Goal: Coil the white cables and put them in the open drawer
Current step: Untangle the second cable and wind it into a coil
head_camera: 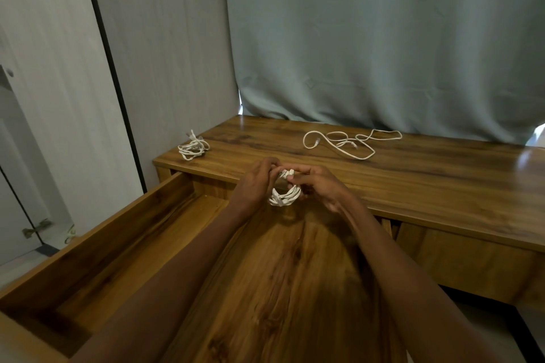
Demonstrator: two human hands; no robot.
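Both hands' fingers (267, 166) curled, pinching coiled white cable (285, 193)

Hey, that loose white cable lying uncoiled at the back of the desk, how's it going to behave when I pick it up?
The loose cable will probably be floppy: it lies in slack curves on the desk. It looks thin, so likely light. Its free ends would probably dangle and drag rather than lift together.

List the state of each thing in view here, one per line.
Drawer: pulled open, no cable seen inside.
Held cable: coiled, gripped by both hands above the drawer.
Left cable: bundled, lying at the desk's left corner.
Far cable: uncoiled, sprawled on the desk.
Left hand: pinching the coil.
Right hand: pinching the coil.
Curtain: drawn.
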